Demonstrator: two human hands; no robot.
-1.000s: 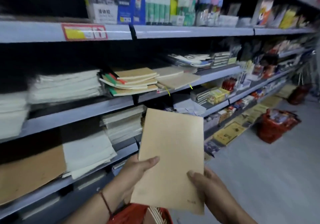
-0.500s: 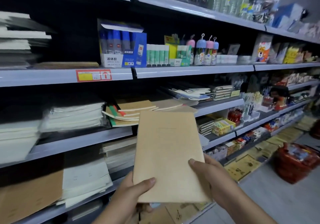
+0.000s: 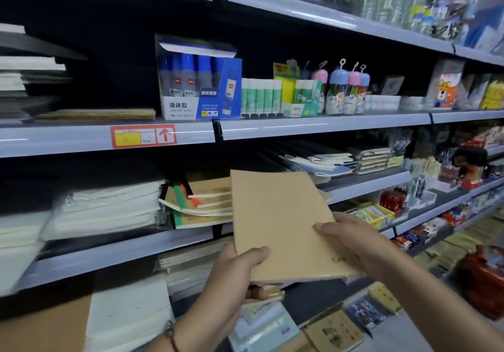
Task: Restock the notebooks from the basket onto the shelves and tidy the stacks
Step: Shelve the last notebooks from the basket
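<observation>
A plain brown notebook (image 3: 275, 221) is held flat in front of the middle shelf (image 3: 114, 253). My left hand (image 3: 240, 267) grips its near left corner, thumb on the cover. My right hand (image 3: 351, 240) grips the near right edge, thumb on top. The notebook's far edge reaches toward an untidy stack of brown notebooks with green and red spines (image 3: 201, 201) on that shelf. A red basket (image 3: 482, 283) stands on the floor at the right edge.
White wrapped paper stacks (image 3: 106, 207) lie left of the brown stack. A thin brown notebook pile (image 3: 95, 113) and blue glue boxes (image 3: 199, 84) sit on the shelf above. Lower shelves hold more paper stacks (image 3: 191, 267) and small goods (image 3: 373, 212).
Both hands have lifted the notebook up and forward toward the middle shelf. The view has tilted upward, so more upper shelves show and the floor basket has slid to the right edge.
</observation>
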